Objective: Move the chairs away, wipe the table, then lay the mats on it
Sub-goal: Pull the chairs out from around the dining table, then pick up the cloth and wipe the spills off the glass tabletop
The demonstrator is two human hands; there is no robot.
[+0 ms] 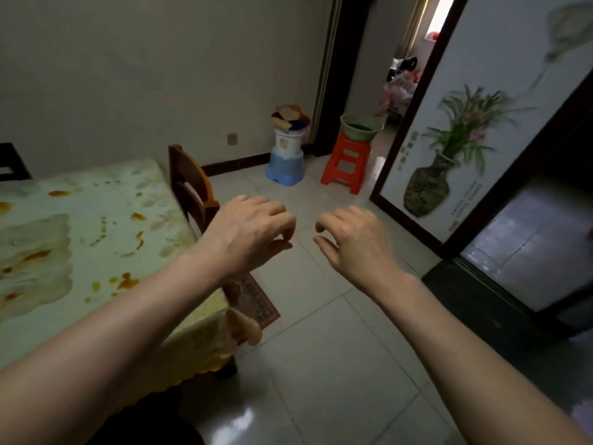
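A table (96,220) under a pale cloth printed with orange fish fills the left of the view. A brown wooden chair (189,184) stands tucked against its right side. The dark back of a second chair (11,162) shows at the far left edge. My left hand (250,232) hovers in the air just right of the wooden chair's back, fingers loosely curled, holding nothing. My right hand (349,239) hangs beside it over the floor tiles, also loosely curled and empty. A patterned reddish mat (260,303) lies on the floor below the table's corner, partly hidden by my left forearm.
A red plastic stool (348,165) carrying a green basin (361,126) stands by the doorway. To its left is a blue and white stack of stools (285,159) with items on top. A panel painted with a vase (449,155) leans at the right. Pale floor tiles lie ahead.
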